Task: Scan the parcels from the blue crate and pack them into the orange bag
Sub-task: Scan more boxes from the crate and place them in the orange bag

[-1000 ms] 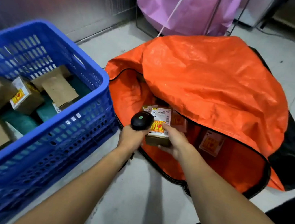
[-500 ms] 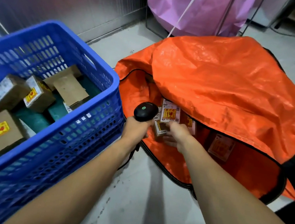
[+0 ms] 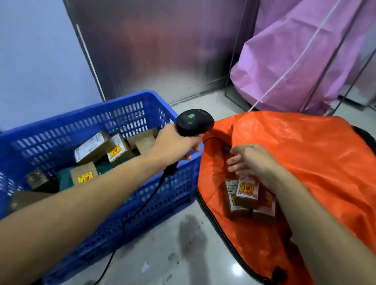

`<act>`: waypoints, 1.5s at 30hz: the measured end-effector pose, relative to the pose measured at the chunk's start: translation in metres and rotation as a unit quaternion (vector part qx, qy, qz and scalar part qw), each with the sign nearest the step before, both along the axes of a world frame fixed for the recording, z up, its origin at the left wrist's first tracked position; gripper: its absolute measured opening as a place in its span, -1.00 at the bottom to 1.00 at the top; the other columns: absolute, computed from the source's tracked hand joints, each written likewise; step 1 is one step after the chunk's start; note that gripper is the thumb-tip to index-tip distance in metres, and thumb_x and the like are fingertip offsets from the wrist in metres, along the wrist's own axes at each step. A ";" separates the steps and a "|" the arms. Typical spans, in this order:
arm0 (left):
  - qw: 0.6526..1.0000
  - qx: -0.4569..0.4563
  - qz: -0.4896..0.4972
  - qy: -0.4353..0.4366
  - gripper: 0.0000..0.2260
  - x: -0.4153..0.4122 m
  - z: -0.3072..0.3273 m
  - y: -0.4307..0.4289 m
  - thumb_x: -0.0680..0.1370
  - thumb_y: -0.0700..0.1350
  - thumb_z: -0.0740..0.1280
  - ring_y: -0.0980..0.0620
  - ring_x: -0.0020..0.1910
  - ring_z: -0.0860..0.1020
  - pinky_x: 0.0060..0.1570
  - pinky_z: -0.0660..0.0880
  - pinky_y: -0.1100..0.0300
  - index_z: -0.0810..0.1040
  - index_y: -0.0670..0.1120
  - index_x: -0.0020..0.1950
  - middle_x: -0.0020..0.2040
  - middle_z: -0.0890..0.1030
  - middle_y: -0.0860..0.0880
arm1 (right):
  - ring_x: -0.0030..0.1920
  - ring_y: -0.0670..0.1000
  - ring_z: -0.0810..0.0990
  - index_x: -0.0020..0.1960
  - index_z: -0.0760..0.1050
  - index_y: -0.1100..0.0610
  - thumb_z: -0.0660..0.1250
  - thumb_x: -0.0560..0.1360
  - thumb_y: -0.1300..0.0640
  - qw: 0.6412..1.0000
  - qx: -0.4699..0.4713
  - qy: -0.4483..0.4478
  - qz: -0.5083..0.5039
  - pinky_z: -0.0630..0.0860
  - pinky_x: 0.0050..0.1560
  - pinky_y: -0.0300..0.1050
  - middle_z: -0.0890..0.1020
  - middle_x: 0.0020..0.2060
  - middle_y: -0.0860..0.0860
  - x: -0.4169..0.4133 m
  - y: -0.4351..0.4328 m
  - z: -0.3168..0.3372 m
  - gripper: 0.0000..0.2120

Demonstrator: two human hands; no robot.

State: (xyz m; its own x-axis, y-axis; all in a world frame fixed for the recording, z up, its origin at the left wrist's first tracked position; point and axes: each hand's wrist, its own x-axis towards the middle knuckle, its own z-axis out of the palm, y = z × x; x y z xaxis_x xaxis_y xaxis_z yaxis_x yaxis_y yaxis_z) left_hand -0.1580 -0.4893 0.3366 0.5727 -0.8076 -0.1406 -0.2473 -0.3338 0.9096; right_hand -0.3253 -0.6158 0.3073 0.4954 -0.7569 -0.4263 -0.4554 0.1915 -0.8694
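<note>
My left hand [image 3: 174, 145] grips a black corded barcode scanner [image 3: 194, 122] above the right rim of the blue crate [image 3: 175, 189]. Several brown parcels [image 3: 96, 146] with yellow and white labels lie inside the crate on a green layer. The orange bag [image 3: 319, 165] lies open on the floor to the right. A few labelled parcels [image 3: 247, 195] rest in its mouth. My right hand [image 3: 248, 161] hovers just above them with relaxed fingers, holding nothing.
A pink plastic cover [image 3: 298, 51] hangs on a metal frame behind the bag. A shiny metal panel [image 3: 150, 28] stands behind the crate. The scanner's black cable [image 3: 138, 210] trails down over the crate's side to the grey floor [image 3: 177, 261].
My right hand has released the parcel into the bag and pulled back above it. My left hand with the scanner has shifted toward the crate. The view has tilted upward.
</note>
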 end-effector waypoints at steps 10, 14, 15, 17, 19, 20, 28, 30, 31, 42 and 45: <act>0.995 -0.052 0.075 -0.027 -0.95 0.073 0.098 0.094 0.50 -0.27 0.45 0.12 -0.44 0.55 -0.33 0.47 0.25 0.70 -0.16 -0.14 -0.32 0.69 0.00 | -0.37 0.02 0.62 0.17 0.54 0.26 0.27 0.63 0.15 0.992 -0.106 -0.015 0.073 0.50 -0.35 -0.18 0.62 -0.17 0.10 0.063 0.041 0.081 -0.79; 0.991 -0.058 0.115 0.024 -0.96 0.098 0.078 0.129 0.53 -0.21 0.49 0.02 -0.19 0.62 -0.02 0.53 0.11 0.70 -0.13 -0.03 -0.13 0.71 -0.08 | -0.37 0.04 0.62 0.11 0.56 0.26 0.27 0.63 0.16 0.983 -0.149 0.007 0.110 0.50 -0.35 -0.17 0.61 -0.11 0.13 0.085 0.060 0.081 -0.82; 0.986 -0.079 0.138 0.058 -0.96 0.100 0.067 0.138 0.55 -0.22 0.47 -0.02 -0.15 0.63 0.03 0.54 0.09 0.68 -0.14 -0.01 -0.11 0.71 -0.12 | -0.36 0.04 0.63 0.09 0.57 0.26 0.27 0.63 0.16 0.978 -0.168 0.019 0.126 0.51 -0.34 -0.16 0.62 -0.11 0.12 0.090 0.065 0.080 -0.82; 0.973 -0.097 0.170 0.120 -0.98 0.099 0.050 0.148 0.59 -0.21 0.44 -0.03 -0.20 0.63 0.05 0.57 0.07 0.65 -0.15 -0.02 -0.15 0.68 -0.14 | -0.32 0.06 0.64 0.04 0.58 0.24 0.27 0.63 0.17 0.966 -0.201 0.040 0.159 0.51 -0.33 -0.14 0.62 -0.13 0.11 0.092 0.071 0.077 -0.84; 0.972 -0.087 0.171 0.136 -0.95 0.105 0.043 0.153 0.62 -0.18 0.42 0.00 -0.26 0.61 -0.06 0.58 0.15 0.63 -0.15 -0.01 -0.18 0.66 -0.13 | -0.30 0.09 0.64 0.00 0.57 0.22 0.29 0.63 0.18 0.954 -0.228 0.059 0.185 0.50 -0.32 -0.12 0.64 -0.13 0.16 0.098 0.072 0.074 -0.86; 0.974 -0.078 0.172 0.125 -0.93 0.110 0.042 0.159 0.63 -0.15 0.42 0.02 -0.27 0.61 -0.15 0.57 0.23 0.63 -0.15 0.01 -0.18 0.67 -0.12 | -0.29 0.11 0.64 -0.01 0.58 0.22 0.29 0.62 0.17 0.952 -0.232 0.066 0.191 0.51 -0.30 -0.09 0.65 -0.13 0.20 0.102 0.074 0.071 -0.86; 0.971 -0.068 0.208 0.099 -0.91 0.164 0.050 0.190 0.64 -0.14 0.40 0.07 -0.44 0.63 -0.36 0.58 0.28 0.61 -0.15 0.07 -0.20 0.70 -0.12 | -0.33 0.00 0.65 -0.03 0.58 0.16 0.30 0.64 0.10 0.958 -0.182 0.059 0.215 0.57 -0.24 -0.06 0.65 -0.13 0.09 0.147 0.096 0.024 -0.85; 0.962 -0.058 0.242 0.113 -0.91 0.177 0.046 0.195 0.63 -0.17 0.39 0.04 -0.45 0.58 -0.39 0.56 0.24 0.59 -0.18 0.08 -0.22 0.65 -0.10 | -0.31 -0.02 0.66 -0.02 0.58 0.17 0.30 0.64 0.08 0.963 -0.156 0.057 0.214 0.57 -0.25 -0.10 0.64 -0.12 0.05 0.161 0.105 0.012 -0.82; 0.957 -0.058 0.260 0.118 -0.90 0.183 0.044 0.197 0.63 -0.18 0.39 0.03 -0.44 0.54 -0.38 0.55 0.21 0.59 -0.20 0.09 -0.25 0.63 -0.09 | -0.30 -0.03 0.66 -0.02 0.58 0.16 0.30 0.65 0.06 0.962 -0.155 0.060 0.218 0.56 -0.24 -0.11 0.65 -0.11 0.04 0.167 0.109 0.008 -0.81; 0.955 -0.052 0.274 0.106 -0.95 0.226 0.031 0.218 0.58 -0.24 0.42 0.05 -0.44 0.56 -0.37 0.56 0.24 0.62 -0.22 -0.02 -0.20 0.66 -0.12 | 0.22 0.11 0.55 0.50 0.27 0.01 0.30 0.62 -0.05 0.911 -0.253 0.133 0.295 0.48 0.19 0.07 0.52 0.30 0.04 0.246 0.181 -0.081 -0.50; 0.949 -0.051 0.286 0.121 -0.94 0.236 0.026 0.225 0.58 -0.25 0.41 0.02 -0.42 0.55 -0.24 0.54 0.15 0.62 -0.22 -0.08 -0.20 0.66 -0.13 | 0.37 0.12 0.48 0.57 0.22 0.01 0.29 0.60 -0.10 0.884 -0.289 0.133 0.344 0.45 0.30 0.11 0.40 0.46 0.00 0.278 0.199 -0.098 -0.41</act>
